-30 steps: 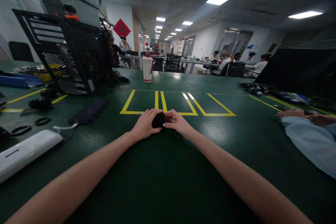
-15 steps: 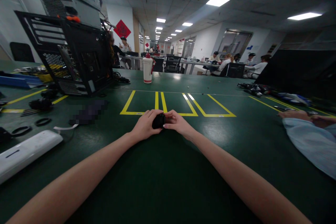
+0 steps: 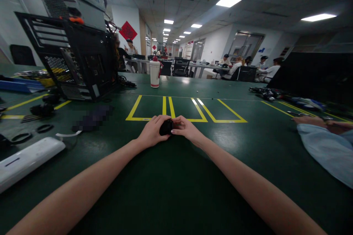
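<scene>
While your left hand (image 3: 151,132) curls round the small, rounded black object (image 3: 165,127), your right hand (image 3: 185,130) pinches its right edge, so it sits clamped between both. Just beyond the grip, yellow tape strips (image 3: 198,120) mark the glossy green tabletop (image 3: 176,191); farther beyond stands a white, red-lidded cylindrical bottle (image 3: 154,75).

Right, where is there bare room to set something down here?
The green tabletop looks bare between the left forearm and right forearm, and from the right forearm to the blue sleeve. It is crowded at left, around the white device and computer case, and in the centre, where the left hand and right hand hold a black object.
</scene>
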Demonstrator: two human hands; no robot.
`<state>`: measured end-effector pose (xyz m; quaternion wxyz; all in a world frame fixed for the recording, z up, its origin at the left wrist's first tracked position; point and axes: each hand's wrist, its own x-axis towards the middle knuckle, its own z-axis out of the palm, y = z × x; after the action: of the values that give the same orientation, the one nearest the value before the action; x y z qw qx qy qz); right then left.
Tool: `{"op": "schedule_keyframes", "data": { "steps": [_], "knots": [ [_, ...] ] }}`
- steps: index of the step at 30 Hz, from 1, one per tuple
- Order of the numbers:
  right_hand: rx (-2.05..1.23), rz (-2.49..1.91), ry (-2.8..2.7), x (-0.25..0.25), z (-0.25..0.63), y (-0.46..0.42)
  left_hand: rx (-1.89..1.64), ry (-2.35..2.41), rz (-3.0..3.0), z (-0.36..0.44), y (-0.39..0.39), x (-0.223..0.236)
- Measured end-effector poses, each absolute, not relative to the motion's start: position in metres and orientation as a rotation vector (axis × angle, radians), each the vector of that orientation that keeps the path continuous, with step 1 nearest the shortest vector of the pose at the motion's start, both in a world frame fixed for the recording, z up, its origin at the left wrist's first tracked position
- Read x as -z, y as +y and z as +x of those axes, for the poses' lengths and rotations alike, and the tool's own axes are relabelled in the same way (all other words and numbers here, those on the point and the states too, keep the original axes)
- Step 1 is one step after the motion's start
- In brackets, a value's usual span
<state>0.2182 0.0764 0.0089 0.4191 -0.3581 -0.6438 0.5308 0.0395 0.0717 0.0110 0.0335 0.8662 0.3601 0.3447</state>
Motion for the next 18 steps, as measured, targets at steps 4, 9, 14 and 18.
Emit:
{"op": "schedule_keyframes", "data": {
  "steps": [4,9,14,18],
  "knots": [
    [-1.31,-0.884,-1.591,-0.0078,0.2166,0.0753,-1.054,1.113,2.658,0.0391,0.0718,-0.0105],
    [-1.275,-0.991,-1.565,-0.0034,0.2155,0.0816,-1.044,1.112,2.657,0.0389,0.0723,-0.0101],
    [-1.342,-0.931,-1.617,-0.0083,0.2192,0.0786,-1.058,1.105,2.651,0.0395,0.0712,-0.0109],
    [-1.352,-0.895,-1.599,-0.0101,0.2189,0.075,-1.042,1.115,2.662,0.0395,0.0705,-0.011]
  ]
}}
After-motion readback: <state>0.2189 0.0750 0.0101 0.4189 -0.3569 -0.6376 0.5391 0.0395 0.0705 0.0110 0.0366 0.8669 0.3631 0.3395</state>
